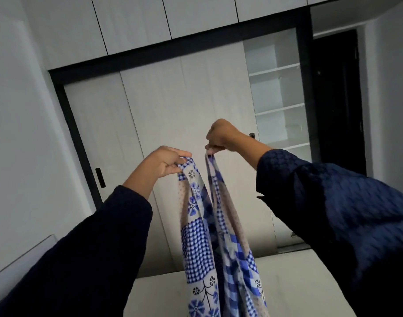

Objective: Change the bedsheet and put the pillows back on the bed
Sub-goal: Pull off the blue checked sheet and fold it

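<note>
We look over two raised arms in dark sleeves toward a pale wardrobe [173, 99]. A blue-and-white patterned bedsheet [196, 236] hangs bunched between them, down toward a pale surface [298, 282], probably the bare mattress. We judge two risks. Each grip holds only a small bit of the top edge, so the cloth could slip free. The hanging folds also look twisted and could spread crooked. The left hand [165, 164] is palm toward us, its fingers curled, pinching the edge. The right hand [221, 139] is higher, knuckles up, its grip closed on a narrow strip of sheet. The hands are near each other, not touching.
</note>
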